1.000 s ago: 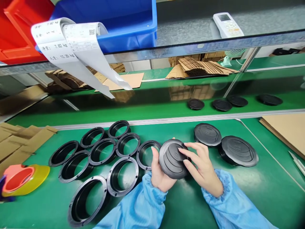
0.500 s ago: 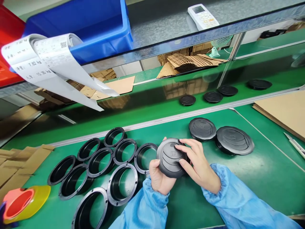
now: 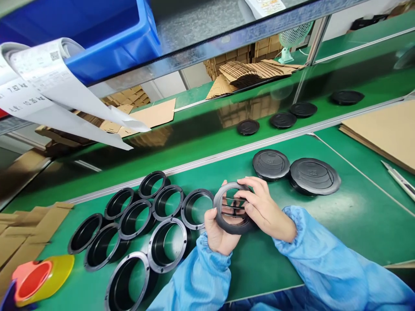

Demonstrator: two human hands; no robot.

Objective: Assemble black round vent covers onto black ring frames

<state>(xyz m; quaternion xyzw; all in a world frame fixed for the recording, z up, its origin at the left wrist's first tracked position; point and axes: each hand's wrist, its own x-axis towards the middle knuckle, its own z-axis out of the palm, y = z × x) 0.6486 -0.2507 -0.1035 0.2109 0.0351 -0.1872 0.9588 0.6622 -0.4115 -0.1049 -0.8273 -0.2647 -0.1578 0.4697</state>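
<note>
A round black air vent [image 3: 228,225] is held upright between my two hands, its slats turned edge-on so that I see through the ring. My left hand [image 3: 220,237] grips its lower left rim, thumb in front and fingers partly behind. My right hand [image 3: 264,209] is closed at the vent's right side, with fingertips at the slats. Just behind lie two more vents, a nearer one [image 3: 271,164] and one farther right [image 3: 314,176], both with closed flat faces. Several black flanged rings [image 3: 151,255] stand grouped to the left of my hands.
A utility knife [image 3: 399,179] and cardboard sheets [image 3: 382,129] lie at the right. Folded cardboard [image 3: 35,229] and yellow and red tape rolls [image 3: 60,276] sit at the left. Above are a shelf with a blue bin [image 3: 113,56] and hanging label strips [image 3: 87,125].
The held vent's slats have swung from a closed flat face to open. My right hand's fingers have moved in at the slats. The view has shifted slightly.
</note>
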